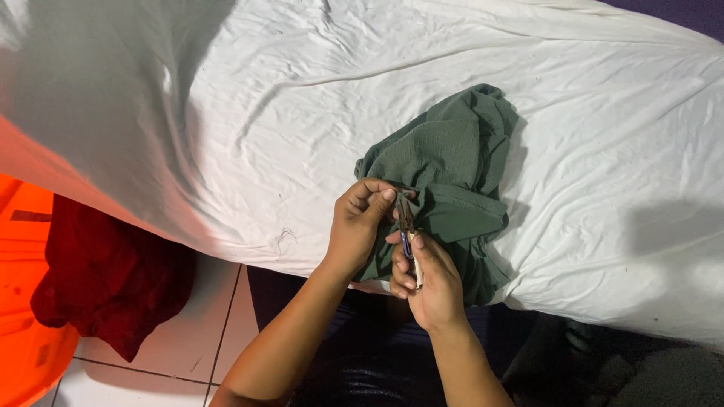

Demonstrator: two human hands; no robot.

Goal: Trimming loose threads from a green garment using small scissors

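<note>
Green garment (452, 166) – matt cloth; bed sheet (302, 98) – creased white fabric.

Left hand (360, 222) pinches green garment (452, 173); right hand (428, 283) grips small tool (407, 230).

A bed (226, 113) under a wrinkled white sheet (603, 151) is filling most of the view, its near edge running from the left side down toward the lower right. Light is falling unevenly on it, leaving soft grey shadows at the upper left and the right. Below the bed's edge, a white tiled floor (215, 316) with dark grout lines is showing. Left of those tiles, a dark red cloth (105, 279) is hanging over an orange plastic container (23, 316).
</note>
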